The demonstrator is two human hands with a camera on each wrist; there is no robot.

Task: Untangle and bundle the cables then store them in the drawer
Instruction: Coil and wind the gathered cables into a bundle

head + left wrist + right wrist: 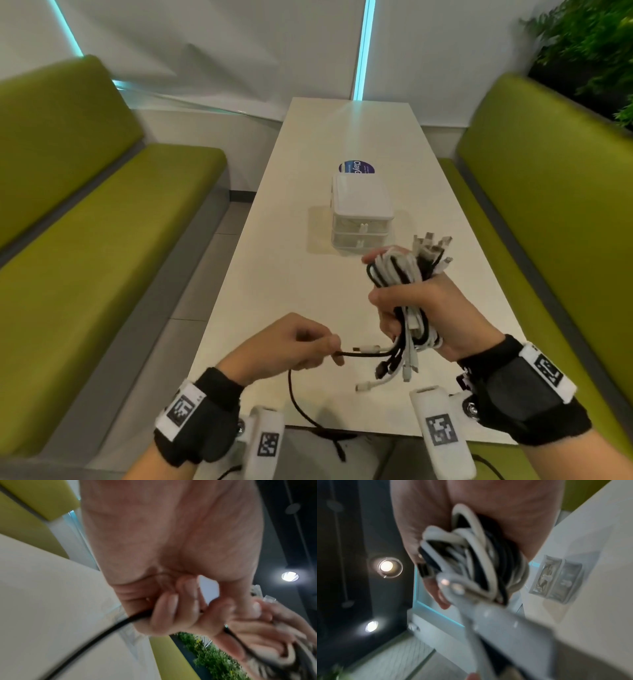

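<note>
Clearly the right hand (416,308) is clamped around a bundle of black and white cables (407,291), held above the table (274,274). Beside it, the left hand (291,342) pinches one black cable (363,354) running out of the bundle, its tail drooping off the near edge. Bundling looks underway; next, I'd judge, that strand needs wrapping round the bunch before going to the drawer unit (361,219), which is closed and stands further along the table.

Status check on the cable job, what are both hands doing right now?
Right hand grips cable bundle. Left hand pinches black cable, pulled from the bundle. Drawer unit shut, path unobstructed.
</note>
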